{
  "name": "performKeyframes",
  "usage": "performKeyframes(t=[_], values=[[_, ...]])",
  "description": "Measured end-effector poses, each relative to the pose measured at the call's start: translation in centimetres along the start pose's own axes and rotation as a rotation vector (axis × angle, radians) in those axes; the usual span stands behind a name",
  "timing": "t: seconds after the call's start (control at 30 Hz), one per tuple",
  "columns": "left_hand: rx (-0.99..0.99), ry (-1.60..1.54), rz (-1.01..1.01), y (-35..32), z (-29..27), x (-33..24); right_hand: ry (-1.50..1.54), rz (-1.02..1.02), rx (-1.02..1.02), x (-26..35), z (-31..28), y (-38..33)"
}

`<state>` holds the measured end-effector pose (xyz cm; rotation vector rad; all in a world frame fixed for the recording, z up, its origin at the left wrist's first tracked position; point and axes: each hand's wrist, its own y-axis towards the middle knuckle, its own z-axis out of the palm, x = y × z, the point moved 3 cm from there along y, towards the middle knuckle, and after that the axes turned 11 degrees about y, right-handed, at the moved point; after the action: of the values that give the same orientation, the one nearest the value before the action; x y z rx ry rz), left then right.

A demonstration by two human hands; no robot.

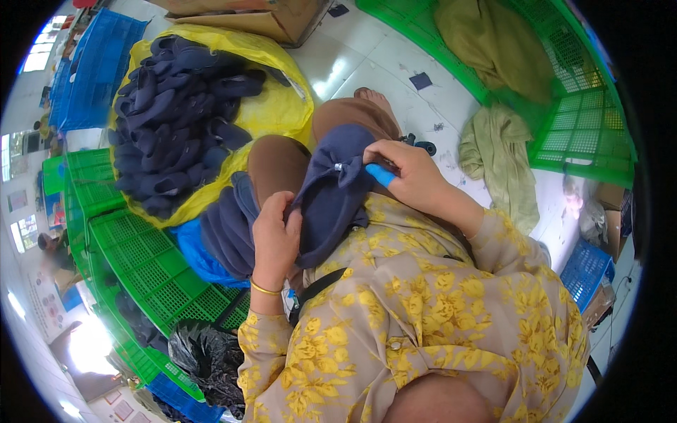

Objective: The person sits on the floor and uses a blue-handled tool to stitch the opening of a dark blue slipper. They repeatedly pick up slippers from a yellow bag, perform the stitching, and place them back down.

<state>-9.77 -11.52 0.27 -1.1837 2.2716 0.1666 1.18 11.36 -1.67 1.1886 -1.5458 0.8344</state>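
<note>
A navy fabric piece (331, 197), soft and rounded like a cap, lies across my lap with a small shiny bit near its gathered upper part. My left hand (276, 233) is closed on its left edge, thumb and fingers pinching the cloth. At the upper right side my right hand (405, 173) grips the same piece, blue tape (381, 174) wrapped round its thumb. Left of my left hand sits a stack of similar navy pieces (224, 229), partly over a blue plastic bag (201, 247). The piece's underside is hidden.
A yellow sack (278, 106) full of navy pieces (169, 116) stands ahead on the left. Green crates (155, 271) run along my left side, beside a black plastic bag (204, 352). Ahead right, a green crate (582, 144) holds olive cloth (493, 42); paler cloth (497, 151) hangs by it.
</note>
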Motion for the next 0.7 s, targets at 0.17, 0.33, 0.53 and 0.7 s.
performKeyframes(t=[0.17,0.33,0.53,0.7], values=[[-0.157,-0.112,0.014,-0.7,-0.2,-0.3,0.021,0.177,0.050,2.7,0.5,1.5],[-0.470,-0.393,-0.176,-2.1,-2.3,1.5,0.221,0.115,-0.060,2.1,1.8,2.6],[-0.975,-0.202,-0.270,-4.1,-6.3,5.1,0.046,0.046,-0.184,-2.6,2.6,3.6],[-0.907,-0.160,-0.241,-6.2,-7.1,6.6,-0.297,-0.186,-0.214,-2.1,3.2,3.2]])
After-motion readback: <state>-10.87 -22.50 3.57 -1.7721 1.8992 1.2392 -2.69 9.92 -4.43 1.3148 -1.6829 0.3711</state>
